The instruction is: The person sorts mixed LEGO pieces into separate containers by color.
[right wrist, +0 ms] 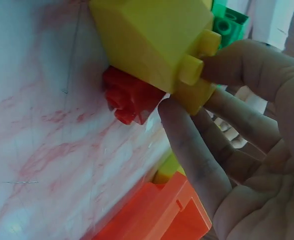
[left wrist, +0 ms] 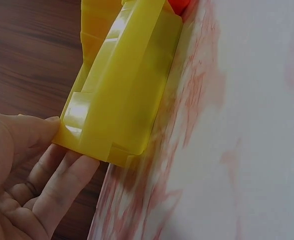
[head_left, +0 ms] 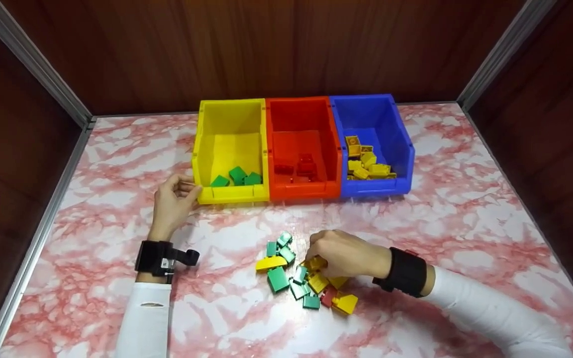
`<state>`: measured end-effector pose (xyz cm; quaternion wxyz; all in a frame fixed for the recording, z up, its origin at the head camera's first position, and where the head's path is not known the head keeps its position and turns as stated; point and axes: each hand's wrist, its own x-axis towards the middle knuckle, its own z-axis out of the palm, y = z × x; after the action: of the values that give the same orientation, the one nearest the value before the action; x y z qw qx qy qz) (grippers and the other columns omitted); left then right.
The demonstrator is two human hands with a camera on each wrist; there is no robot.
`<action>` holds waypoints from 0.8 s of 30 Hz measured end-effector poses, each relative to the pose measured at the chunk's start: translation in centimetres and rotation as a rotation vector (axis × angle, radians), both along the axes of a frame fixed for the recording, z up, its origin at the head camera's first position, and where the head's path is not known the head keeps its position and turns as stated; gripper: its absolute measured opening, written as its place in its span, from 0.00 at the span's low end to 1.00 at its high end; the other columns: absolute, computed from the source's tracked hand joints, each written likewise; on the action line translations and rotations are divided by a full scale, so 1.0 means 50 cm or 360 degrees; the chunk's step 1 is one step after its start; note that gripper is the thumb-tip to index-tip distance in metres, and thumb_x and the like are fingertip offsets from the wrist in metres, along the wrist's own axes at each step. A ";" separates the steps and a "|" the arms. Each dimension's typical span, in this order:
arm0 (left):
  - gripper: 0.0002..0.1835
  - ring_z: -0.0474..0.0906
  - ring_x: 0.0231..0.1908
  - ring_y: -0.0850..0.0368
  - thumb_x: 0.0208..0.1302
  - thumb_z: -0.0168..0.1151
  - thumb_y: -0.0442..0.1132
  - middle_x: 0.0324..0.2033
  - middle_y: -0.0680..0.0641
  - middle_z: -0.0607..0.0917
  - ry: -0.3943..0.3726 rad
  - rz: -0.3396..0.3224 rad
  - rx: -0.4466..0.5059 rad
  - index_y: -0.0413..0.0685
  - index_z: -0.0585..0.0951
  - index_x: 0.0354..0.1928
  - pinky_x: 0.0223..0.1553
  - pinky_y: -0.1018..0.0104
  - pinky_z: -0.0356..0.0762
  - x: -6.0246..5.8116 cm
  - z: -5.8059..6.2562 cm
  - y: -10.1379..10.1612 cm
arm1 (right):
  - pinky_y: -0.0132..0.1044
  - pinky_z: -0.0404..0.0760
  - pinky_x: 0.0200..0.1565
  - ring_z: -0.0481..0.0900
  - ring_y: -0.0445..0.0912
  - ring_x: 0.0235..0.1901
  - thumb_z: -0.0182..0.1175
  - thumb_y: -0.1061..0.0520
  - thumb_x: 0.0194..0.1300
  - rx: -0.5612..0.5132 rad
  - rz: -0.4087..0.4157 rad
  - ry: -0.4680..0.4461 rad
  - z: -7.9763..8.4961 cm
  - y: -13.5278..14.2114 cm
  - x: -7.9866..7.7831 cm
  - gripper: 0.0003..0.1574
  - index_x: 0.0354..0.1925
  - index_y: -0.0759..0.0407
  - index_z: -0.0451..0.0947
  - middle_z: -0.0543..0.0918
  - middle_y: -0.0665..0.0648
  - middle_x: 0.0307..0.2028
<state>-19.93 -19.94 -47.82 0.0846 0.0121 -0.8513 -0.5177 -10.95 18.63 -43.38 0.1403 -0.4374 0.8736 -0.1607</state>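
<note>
White sleeves (head_left: 143,320) lie nearest. Right hand (head_left: 343,252), fingers curled, pinches a yellow brick (right wrist: 195,97) beside green bricks (head_left: 277,279), blocking the head view; its wrist view shows a nearby red brick's (right wrist: 142,92) studs. Left hand (head_left: 173,205) pinches the yellow bin's (head_left: 233,118) corner.

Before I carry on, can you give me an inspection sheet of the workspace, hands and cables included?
Surface: red-and-white marbled tabletop.
Job's things: yellow bin holds green blocks, red bin holds red blocks, blue bin holds yellow blocks; mixed pile in front.
Clutter: nothing seen.
Left hand: grips yellow bin's near outer corner.
Right hand: at the pile, seemingly pinching a yellow block.
Cables: nothing seen.
Surroundings: dark wood-look panels, metal corner strips.
</note>
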 end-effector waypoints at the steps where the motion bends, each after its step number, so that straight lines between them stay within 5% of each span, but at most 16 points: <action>1: 0.12 0.80 0.39 0.61 0.73 0.67 0.37 0.42 0.38 0.88 0.0003 0.0001 -0.0003 0.38 0.83 0.53 0.42 0.80 0.77 0.000 0.000 0.000 | 0.30 0.85 0.39 0.82 0.43 0.34 0.74 0.67 0.56 -0.0014 0.0002 0.0009 0.002 0.002 -0.001 0.14 0.41 0.56 0.91 0.88 0.53 0.35; 15: 0.12 0.80 0.38 0.61 0.72 0.68 0.37 0.42 0.38 0.88 0.0004 0.0025 -0.0037 0.38 0.84 0.53 0.42 0.81 0.76 0.000 0.000 0.002 | 0.33 0.85 0.37 0.84 0.44 0.33 0.79 0.65 0.53 -0.0132 -0.0220 0.0108 0.068 0.064 -0.034 0.15 0.42 0.60 0.92 0.89 0.54 0.32; 24: 0.12 0.80 0.37 0.63 0.71 0.68 0.36 0.41 0.38 0.88 0.0022 0.0023 -0.0024 0.37 0.83 0.52 0.41 0.82 0.77 0.002 0.002 0.003 | 0.32 0.87 0.34 0.85 0.46 0.32 0.74 0.74 0.50 -0.0188 -0.0389 0.0175 0.126 0.135 -0.105 0.20 0.43 0.63 0.91 0.90 0.59 0.35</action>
<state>-19.84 -19.78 -47.72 0.0943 0.0142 -0.8545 -0.5107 -16.19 25.39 -37.09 0.0456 -0.3433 0.9158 -0.2035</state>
